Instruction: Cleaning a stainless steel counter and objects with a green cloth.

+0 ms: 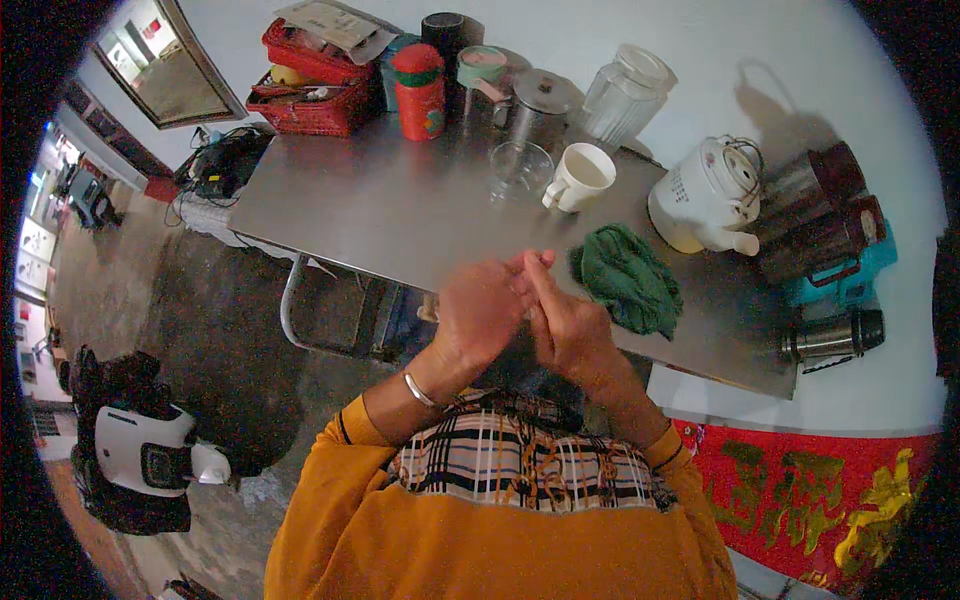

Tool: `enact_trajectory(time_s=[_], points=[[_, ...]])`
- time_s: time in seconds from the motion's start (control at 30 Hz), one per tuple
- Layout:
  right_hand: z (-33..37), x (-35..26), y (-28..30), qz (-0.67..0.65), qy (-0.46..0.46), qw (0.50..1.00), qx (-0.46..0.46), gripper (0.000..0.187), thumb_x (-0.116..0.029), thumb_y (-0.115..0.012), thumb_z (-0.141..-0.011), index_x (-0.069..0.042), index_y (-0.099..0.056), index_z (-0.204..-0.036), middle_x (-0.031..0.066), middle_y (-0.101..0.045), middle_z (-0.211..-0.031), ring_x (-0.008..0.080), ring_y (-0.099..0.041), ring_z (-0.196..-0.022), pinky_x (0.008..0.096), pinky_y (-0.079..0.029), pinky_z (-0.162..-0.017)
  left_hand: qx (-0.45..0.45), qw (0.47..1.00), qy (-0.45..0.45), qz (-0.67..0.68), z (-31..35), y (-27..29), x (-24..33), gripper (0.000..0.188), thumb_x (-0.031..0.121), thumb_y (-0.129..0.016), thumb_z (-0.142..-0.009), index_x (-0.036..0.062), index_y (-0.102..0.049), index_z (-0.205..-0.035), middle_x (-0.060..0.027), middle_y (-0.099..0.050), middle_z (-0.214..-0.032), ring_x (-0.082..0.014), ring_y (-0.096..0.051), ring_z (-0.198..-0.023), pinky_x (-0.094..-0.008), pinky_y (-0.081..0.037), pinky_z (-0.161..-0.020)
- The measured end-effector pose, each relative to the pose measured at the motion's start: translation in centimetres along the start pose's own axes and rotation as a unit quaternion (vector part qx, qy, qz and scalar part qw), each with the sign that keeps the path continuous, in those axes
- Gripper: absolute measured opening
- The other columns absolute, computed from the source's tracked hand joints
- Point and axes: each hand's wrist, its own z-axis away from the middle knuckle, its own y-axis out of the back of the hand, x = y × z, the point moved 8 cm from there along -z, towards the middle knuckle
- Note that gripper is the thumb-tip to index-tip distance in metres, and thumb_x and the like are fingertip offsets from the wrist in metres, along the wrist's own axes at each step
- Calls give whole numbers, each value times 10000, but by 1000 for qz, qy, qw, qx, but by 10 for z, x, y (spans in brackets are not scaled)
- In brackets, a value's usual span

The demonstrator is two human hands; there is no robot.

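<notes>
Just over the near edge of the steel table (370, 215), my two hands meet with their fingers pressed together. My left hand (482, 312) shows its back, slightly blurred, and most of its fingers are hidden against the other hand. A silver bracelet (419, 390) circles that wrist. My right hand (572, 328) is closed, fingers bent in against the left ones; whether anything small lies between them is hidden. A crumpled green cloth (627, 280) lies on the table to the right of my hands. Beyond them stand a white mug (580, 178) and a clear glass cup (520, 173).
Along the wall stand a red basket (310, 105), a red canister (419, 92), a metal pot (540, 108), a ribbed clear jar (628, 95), a white kettle (708, 195) and dark flasks (812, 240). A metal-framed chair (300, 315) is under the table's left side; a white scooter (145, 448) stands left.
</notes>
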Motion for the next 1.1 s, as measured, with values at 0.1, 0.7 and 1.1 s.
enact_trajectory(time_s=[0.1, 0.7, 1.1], points=[[-1, -3, 2, -13, 5, 1000, 10, 535, -148, -458, -844, -26, -329, -1349, 177, -619, -701, 292, -615, -550, 385, -487, -464, 55, 996, 38, 59, 1, 9, -4, 176, 154, -510, -801, 27, -618, -744, -224, -513, -1216, -321, -466, -1157, -423, -319, -1032], [1, -6, -4, 7, -12, 1000, -19, 545, -118, -460, -837, -10, -314, -1350, 172, -624, -729, 280, -605, -533, 381, -472, -449, -10, 997, 34, 68, 6, 12, -4, 143, 142, -499, -807, 36, -589, -842, -204, -541, -1164, -287, -519, -1038, -399, -403, -925], [-2, -10, 2, -25, 36, 998, 43, 522, -116, -465, -825, -3, -364, -1325, 145, -644, -758, 270, -600, -512, 366, -478, -448, 31, 998, -1, 58, 9, 7, -1, 75, 123, -544, -787, 91, -611, -777, -168, -589, -1106, -275, -533, -1051, -397, -417, -907]])
